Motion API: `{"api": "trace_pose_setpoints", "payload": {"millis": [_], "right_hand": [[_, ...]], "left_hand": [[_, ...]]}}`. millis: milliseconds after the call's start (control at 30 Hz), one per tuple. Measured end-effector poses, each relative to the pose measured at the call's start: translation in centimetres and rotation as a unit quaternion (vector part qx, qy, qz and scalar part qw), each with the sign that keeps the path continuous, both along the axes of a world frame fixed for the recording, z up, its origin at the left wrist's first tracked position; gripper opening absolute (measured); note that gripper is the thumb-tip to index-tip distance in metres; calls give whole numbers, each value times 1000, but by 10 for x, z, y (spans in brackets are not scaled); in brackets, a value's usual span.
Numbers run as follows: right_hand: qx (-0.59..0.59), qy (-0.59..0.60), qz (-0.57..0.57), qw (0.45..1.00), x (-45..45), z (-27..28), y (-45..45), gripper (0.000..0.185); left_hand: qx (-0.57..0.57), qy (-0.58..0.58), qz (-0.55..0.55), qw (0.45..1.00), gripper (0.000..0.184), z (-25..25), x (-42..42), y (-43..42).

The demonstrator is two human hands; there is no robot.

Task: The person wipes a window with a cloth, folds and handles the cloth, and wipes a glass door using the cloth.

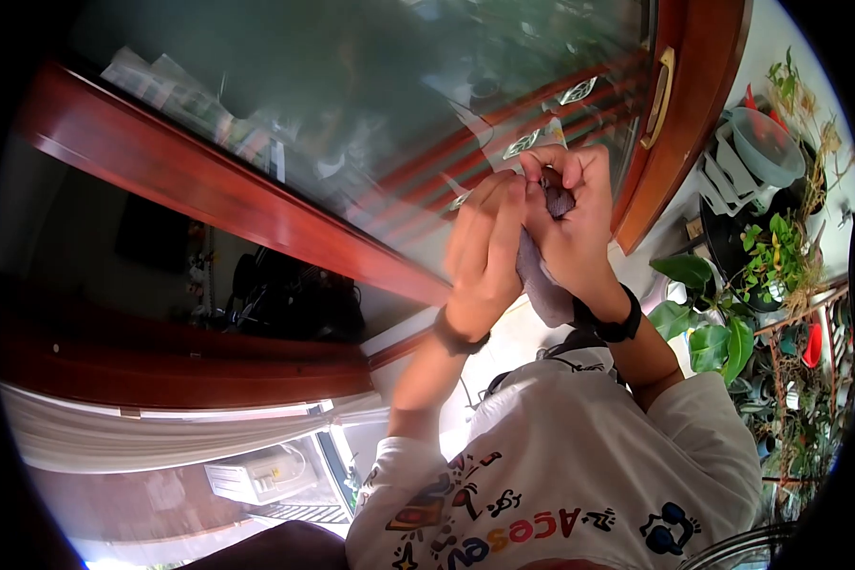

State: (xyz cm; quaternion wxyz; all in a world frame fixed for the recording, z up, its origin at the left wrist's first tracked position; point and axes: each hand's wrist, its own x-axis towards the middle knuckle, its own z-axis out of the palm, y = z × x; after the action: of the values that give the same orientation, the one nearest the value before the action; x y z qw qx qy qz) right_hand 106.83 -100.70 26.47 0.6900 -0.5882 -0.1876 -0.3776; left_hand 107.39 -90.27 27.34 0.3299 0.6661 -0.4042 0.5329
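Observation:
Both my hands are raised together in front of the glass door. My right hand (584,214) is curled around a bunched greyish-purple cloth (541,285), sock-like in shape. Part of it shows as a dark wad inside the curled fingers, and a longer end hangs down between my wrists. My left hand (484,237) presses against it from the side, fingertips meeting those of my right hand at the top. Just what the left fingertips pinch is partly hidden. Each wrist wears a dark band.
Behind my hands is a wood-framed glass door (351,104) with a brass handle (659,100). Potted plants (722,332) and a pale plastic basin (768,147) stand at the right. A white curtain (161,437) and a white box-shaped unit (261,475) are at lower left.

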Motion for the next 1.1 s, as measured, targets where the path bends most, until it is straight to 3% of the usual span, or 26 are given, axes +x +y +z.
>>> {"api": "trace_pose_setpoints", "payload": {"millis": [500,667,1100], "right_hand": [[34,33,-33,998,11,-6,16,32],[-5,45,-34,998,13,-3,13,33],[40,9,-5,999,20,2,13,32]], "left_hand": [[-12,99,56,993,45,-15,7,4],[-21,81,62,995,47,-16,15,1],[-60,116,80,988,46,-11,13,-7]]}}
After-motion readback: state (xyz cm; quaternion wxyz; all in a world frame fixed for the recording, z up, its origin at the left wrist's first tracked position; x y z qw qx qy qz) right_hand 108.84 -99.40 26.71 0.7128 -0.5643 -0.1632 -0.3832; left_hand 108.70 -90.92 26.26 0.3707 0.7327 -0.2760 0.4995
